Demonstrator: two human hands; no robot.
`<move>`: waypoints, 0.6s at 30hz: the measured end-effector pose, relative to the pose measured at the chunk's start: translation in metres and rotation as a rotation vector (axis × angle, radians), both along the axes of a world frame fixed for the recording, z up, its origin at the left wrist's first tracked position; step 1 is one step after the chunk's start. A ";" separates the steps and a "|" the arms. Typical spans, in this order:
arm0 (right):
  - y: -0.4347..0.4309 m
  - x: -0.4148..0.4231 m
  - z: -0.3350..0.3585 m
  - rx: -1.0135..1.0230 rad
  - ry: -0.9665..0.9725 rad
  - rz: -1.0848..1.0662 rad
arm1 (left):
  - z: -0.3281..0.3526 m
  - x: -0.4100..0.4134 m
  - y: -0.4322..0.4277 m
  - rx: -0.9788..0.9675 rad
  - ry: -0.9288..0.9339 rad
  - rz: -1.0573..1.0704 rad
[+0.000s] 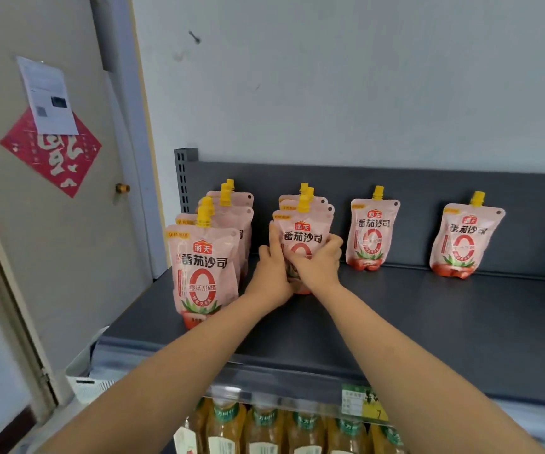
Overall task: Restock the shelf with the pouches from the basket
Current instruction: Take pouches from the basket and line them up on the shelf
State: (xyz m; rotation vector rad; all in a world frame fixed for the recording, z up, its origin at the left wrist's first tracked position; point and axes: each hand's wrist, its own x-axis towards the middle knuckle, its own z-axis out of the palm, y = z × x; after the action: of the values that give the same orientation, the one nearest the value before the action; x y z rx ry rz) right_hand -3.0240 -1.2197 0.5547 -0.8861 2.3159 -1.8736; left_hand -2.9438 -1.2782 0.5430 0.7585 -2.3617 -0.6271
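Note:
Pink spouted pouches with yellow caps stand on a dark grey shelf [428, 316]. At the left is a row of several pouches [204, 273], one behind another. In the middle stands a second row, and both my hands grip its front pouch [304, 235], upright on the shelf. My left hand [272, 271] holds its left side and my right hand [318, 263] wraps its lower right. Further right, one pouch [371, 235] and another pouch [464, 244] lean singly against the back panel. A white basket [91, 385] shows partly at the lower left, below the shelf.
A door [35, 191] with a red paper diamond and a white notice stands at the left. Bottles of amber liquid [264, 427] fill the shelf below. A yellow-green price tag [362, 403] hangs on the shelf's front edge. Bare shelf surface lies at the front right.

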 end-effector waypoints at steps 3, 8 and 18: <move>0.015 -0.005 -0.004 0.088 0.057 -0.001 | 0.004 0.006 0.004 0.002 -0.016 0.018; 0.061 -0.007 0.007 0.270 0.228 -0.035 | 0.017 0.027 0.024 -0.182 -0.111 0.100; 0.237 0.014 0.018 0.456 0.528 -0.618 | 0.037 0.024 0.137 -0.467 0.075 -0.302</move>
State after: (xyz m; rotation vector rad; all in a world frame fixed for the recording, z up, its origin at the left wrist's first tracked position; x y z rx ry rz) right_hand -3.0103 -0.9829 0.5726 -0.7120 3.4637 -1.1987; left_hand -2.9196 -1.1412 0.5803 0.1722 -2.4352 -0.1956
